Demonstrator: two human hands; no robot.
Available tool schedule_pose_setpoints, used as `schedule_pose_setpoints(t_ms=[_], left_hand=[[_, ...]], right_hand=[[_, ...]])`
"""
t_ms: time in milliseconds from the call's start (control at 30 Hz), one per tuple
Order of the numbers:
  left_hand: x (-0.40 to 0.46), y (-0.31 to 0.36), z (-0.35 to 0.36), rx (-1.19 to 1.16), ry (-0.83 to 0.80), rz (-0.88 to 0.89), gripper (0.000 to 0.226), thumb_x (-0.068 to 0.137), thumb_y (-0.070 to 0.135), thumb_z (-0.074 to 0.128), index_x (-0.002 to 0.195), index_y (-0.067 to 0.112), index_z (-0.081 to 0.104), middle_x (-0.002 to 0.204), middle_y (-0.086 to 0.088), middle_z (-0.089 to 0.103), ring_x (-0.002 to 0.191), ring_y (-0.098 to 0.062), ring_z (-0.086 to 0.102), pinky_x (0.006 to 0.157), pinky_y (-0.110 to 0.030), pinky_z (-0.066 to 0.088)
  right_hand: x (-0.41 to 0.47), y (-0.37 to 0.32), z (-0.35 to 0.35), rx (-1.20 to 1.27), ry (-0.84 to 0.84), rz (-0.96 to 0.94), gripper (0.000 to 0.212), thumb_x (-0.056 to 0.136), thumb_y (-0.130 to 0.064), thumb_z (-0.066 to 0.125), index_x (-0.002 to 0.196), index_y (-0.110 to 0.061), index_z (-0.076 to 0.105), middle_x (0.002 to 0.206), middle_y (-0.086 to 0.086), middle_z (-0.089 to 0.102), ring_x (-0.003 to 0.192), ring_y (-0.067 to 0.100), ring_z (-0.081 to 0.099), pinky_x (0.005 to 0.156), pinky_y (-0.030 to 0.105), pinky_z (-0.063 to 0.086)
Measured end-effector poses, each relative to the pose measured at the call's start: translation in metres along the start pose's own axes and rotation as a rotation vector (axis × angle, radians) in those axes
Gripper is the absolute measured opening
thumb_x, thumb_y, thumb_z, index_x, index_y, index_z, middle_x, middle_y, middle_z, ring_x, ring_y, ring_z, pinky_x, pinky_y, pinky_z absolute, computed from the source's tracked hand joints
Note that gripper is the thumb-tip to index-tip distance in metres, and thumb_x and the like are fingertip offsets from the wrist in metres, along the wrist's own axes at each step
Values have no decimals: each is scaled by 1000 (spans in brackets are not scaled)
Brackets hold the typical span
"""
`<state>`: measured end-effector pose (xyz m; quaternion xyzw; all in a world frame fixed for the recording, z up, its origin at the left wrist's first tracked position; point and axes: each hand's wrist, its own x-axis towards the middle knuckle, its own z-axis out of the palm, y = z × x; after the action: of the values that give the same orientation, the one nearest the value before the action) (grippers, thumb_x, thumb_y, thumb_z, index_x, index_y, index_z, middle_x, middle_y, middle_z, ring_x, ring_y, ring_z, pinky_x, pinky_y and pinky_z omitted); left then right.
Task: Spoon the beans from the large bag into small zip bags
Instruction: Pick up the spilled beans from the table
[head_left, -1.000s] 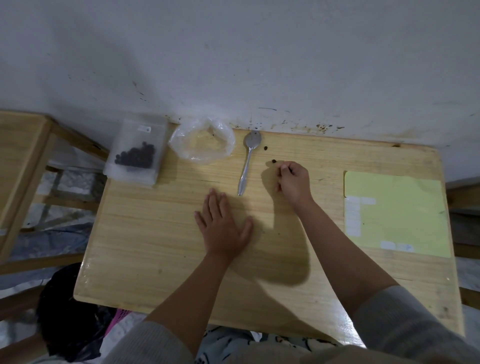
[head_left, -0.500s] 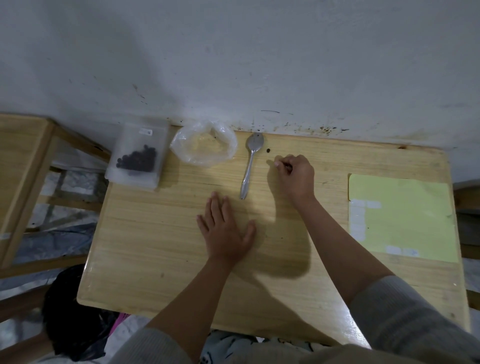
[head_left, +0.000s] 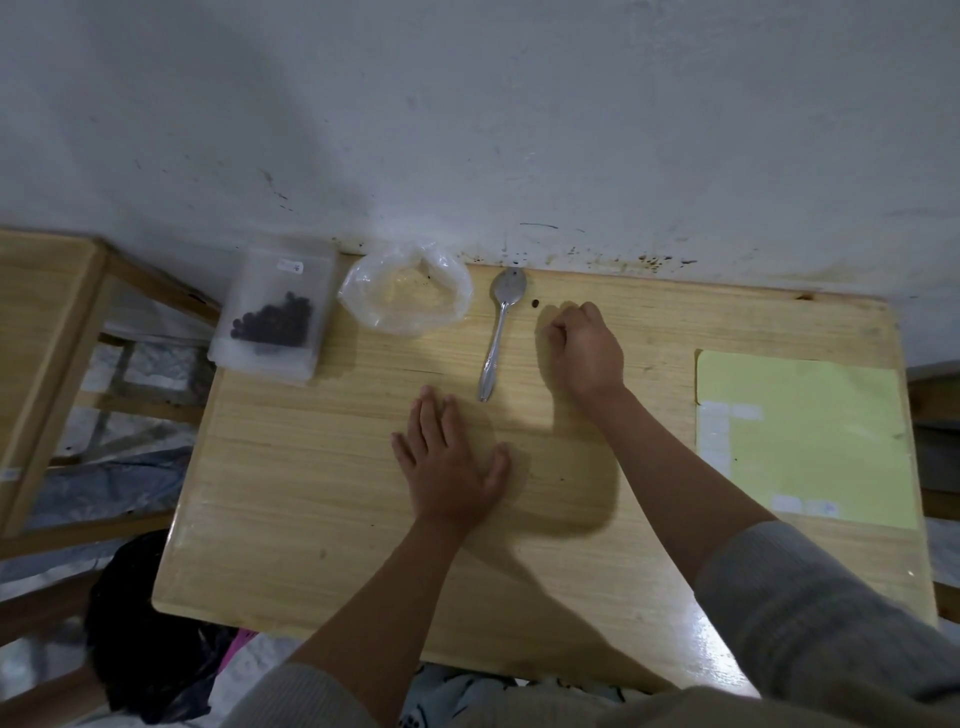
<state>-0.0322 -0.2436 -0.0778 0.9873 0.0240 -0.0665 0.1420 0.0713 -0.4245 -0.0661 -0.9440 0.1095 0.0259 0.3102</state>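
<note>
Nearest, the left hand (head_left: 449, 467) lies flat with straight fingers on the pale wooden table (head_left: 311, 519); beyond it at 1 o'clock the right hand (head_left: 587, 351) is curled, and whether it pinches a bean cannot be told. Judged step: gathering strays, one dark loose bean (head_left: 534, 303) lying at its 11 o'clock beside the steel spoon (head_left: 498, 332). Farther left, the nearly empty crumpled clear large bag (head_left: 408, 293) and, at its 9 o'clock, the filled small clear zip bag (head_left: 275, 317); next calls for a fingertip pinch.

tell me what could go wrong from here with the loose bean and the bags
The stray bean lies near the table's back edge, so a nudge from the right hand might roll it off. The stack of small bags overhangs the left edge and could slide off. The big bag looks floppy and may collapse.
</note>
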Motion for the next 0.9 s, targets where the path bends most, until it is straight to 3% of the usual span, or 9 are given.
schedule_pose_setpoints(t_ms=[100,200,300,367,467,567,700,800,900], left_hand=[[-1,-1,0,-2,-6,-1,85,75,64,45,138,8,36,154,-14,24,141,-32,22,106,-63,21],[0,-1,0,-4,-4,-2,84,75,64,44,137,8,36,154,-14,24,141,-32,22,106,-63,21],[0,0,0,5,-2,-1,84,74,64,44,136,7,38,153,-15,27,140,-33,24,105,-63,22],[-1,0,-1,10,-3,-1,84,74,64,44,136,7,39,152,-15,27,140,-33,24,105,-63,22],[0,0,-1,18,-8,3,84,74,64,42,136,7,39,152,-16,27,139,-35,26,104,-64,23],[0,0,-1,13,-7,1,83,74,64,42,135,7,39,152,-16,27,139,-35,27,104,-64,23],[0,0,0,7,-10,4,84,74,64,43,136,8,37,153,-15,27,139,-35,26,104,-64,23],[0,0,-1,3,-11,3,85,74,65,42,137,8,36,153,-15,26,140,-34,25,105,-64,22],[-1,0,-1,2,-5,2,84,74,65,42,137,8,37,153,-15,26,140,-34,25,105,-64,22]], right_hand=[[-1,0,-7,178,94,50,15,95,-12,49,93,0,58,92,10,55,74,20,50,61,24,35],[-8,-2,-20,488,155,257,17,98,-13,41,84,-8,49,68,-3,46,57,9,43,48,16,33],[-15,1,-28,1010,65,568,27,95,-10,37,70,-11,44,60,3,42,44,12,34,35,20,30],[-19,5,-31,1372,-14,663,25,92,-9,34,68,-12,42,61,4,42,40,11,30,35,20,26],[-25,10,-33,1535,-77,691,23,88,-11,29,70,-12,43,62,4,42,42,12,31,38,19,26],[-26,8,-33,1392,-80,672,35,96,-21,33,64,-12,46,57,4,43,42,13,34,40,21,28],[-20,9,-24,669,119,362,51,99,-32,45,51,-16,35,49,-1,35,44,13,32,48,26,30],[-13,15,-16,286,205,116,42,94,-34,53,59,-12,43,56,2,44,53,16,41,50,27,28],[-4,23,-10,5,169,44,49,87,-52,56,71,-6,52,68,6,52,61,21,50,48,24,30]])
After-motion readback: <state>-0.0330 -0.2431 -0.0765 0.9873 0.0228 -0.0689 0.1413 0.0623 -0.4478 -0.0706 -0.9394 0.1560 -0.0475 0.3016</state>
